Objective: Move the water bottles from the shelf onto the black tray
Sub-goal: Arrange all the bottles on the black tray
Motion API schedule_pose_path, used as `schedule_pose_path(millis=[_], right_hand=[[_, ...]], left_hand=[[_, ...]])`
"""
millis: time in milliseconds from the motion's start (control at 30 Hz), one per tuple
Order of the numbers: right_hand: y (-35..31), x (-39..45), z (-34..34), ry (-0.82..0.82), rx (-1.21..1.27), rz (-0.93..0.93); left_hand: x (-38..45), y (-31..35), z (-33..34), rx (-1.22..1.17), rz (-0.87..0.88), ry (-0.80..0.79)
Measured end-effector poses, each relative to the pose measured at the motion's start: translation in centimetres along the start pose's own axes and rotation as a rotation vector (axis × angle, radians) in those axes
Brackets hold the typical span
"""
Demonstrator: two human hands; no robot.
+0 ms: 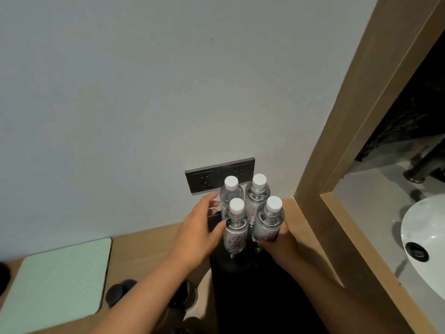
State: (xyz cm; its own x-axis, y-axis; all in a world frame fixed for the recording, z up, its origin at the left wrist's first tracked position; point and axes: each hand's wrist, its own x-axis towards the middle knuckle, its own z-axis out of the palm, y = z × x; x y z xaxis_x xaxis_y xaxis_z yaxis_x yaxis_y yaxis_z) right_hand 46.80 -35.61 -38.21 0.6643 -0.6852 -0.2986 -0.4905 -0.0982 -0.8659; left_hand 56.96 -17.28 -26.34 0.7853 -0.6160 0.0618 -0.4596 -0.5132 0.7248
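**Four water bottles on the black tray, a hand at each side**

At the far left, a pale green mat [60,283] lies on the wooden counter [144,247], with a dark round object [118,291] just beside its right edge. Further right, the left hand [199,227] reaches in with fingers relaxed and spread; its thumb touches the near-left bottle [235,227], and its fingertips lie near the far-left bottle [230,194]. All four clear, white-capped bottles stand upright and close together at the far end of the black tray [252,297]. The far-right bottle [256,196] stands before the grey wall sockets [219,174]. The right hand [279,242] grasps the lower body of the near-right bottle [268,220], fingers curled around it. At the far right, beyond a wooden frame [337,153], sits a white basin [426,237].
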Motion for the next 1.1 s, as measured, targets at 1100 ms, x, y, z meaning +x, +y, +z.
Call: schedule_pose_path(millis=[1100], right_hand=[[-9.4,-19.6,7.0,-0.192,-0.208,-0.224]], left_hand=[[-16.6,-12.1,-10.8,-0.275,-0.521,0.506]])
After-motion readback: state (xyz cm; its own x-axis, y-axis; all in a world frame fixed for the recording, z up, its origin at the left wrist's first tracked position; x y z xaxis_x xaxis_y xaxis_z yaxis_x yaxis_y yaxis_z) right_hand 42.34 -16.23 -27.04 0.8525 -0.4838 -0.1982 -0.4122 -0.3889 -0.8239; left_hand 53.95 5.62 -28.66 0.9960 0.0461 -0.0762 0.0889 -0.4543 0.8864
